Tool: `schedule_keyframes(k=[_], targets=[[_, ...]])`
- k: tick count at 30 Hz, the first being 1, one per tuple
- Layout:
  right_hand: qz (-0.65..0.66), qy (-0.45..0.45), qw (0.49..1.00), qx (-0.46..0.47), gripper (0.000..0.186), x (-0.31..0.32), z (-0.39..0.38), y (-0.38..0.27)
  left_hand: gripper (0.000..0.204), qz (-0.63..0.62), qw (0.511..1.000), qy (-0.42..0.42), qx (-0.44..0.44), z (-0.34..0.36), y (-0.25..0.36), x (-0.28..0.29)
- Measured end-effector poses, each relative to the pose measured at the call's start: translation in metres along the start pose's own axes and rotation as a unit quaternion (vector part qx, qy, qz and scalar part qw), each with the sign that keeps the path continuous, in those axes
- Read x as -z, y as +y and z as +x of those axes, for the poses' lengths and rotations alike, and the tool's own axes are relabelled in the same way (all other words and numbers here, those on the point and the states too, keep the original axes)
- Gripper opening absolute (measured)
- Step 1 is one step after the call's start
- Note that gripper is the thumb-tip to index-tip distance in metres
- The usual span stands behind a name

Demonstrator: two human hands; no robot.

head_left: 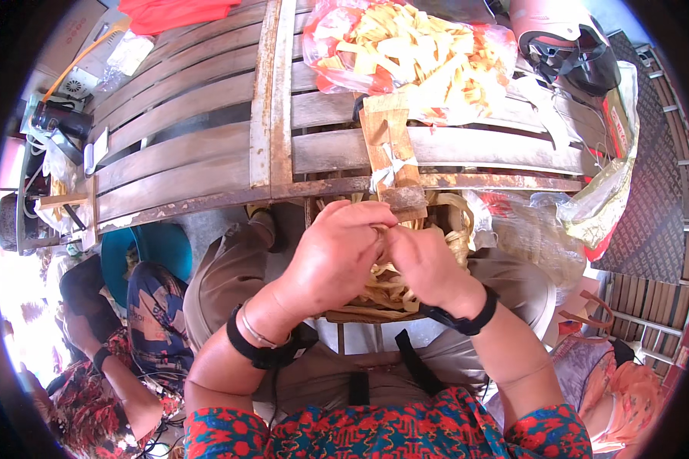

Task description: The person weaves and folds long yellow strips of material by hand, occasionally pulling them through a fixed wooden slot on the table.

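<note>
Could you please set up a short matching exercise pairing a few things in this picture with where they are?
Things:
1. plastic bag of yellow strips
2. helmet
3. blue tub
4. left hand

Places:
A. top right corner
B. below the table's near edge, on the left
C. top middle of the slatted table
D. pressed against the right hand

Pairs: 1-C, 2-A, 3-B, 4-D

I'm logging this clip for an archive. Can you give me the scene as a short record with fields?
setting: slatted wooden table with rusty metal bars
left hand: closed around pale yellow strips at the table's edge
right hand: pressed against the left, pinching the same strips
on table: clear bag of yellow strips, small wooden jig
nearby: another person seated at lower left
</note>
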State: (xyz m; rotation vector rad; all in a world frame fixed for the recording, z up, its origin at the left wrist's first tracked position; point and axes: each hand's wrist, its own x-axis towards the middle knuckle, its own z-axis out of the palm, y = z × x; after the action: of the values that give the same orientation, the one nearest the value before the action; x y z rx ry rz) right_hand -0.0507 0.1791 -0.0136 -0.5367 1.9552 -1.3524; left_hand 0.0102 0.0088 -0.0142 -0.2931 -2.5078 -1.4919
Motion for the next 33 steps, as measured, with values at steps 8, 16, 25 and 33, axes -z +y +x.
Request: schedule_keyframes(k=[8, 16, 25, 33], targets=[[0.393, -0.202, 0.888, -0.127, 0.047, 0.017, 0.000, 0.000, 0.023, -0.413, 0.889, 0.053, 0.189, 0.004, -0.002, 0.020], [0.138, -0.003, 0.988, -0.062, 0.022, 0.028, 0.001, -0.010, 0.013, -0.525, 0.803, 0.064, 0.277, -0.004, -0.010, 0.006], [-0.307, 0.276, 0.908, 0.066, 0.022, 0.039, 0.059, 0.017, 0.018, -0.173, 0.922, 0.168, 0.304, 0.036, -0.049, -0.026], [-0.255, 0.215, 0.856, 0.396, 0.013, 0.015, 0.030, 0.003, 0.023, -0.053, 0.987, 0.151, 0.021, 0.007, -0.023, -0.025]])
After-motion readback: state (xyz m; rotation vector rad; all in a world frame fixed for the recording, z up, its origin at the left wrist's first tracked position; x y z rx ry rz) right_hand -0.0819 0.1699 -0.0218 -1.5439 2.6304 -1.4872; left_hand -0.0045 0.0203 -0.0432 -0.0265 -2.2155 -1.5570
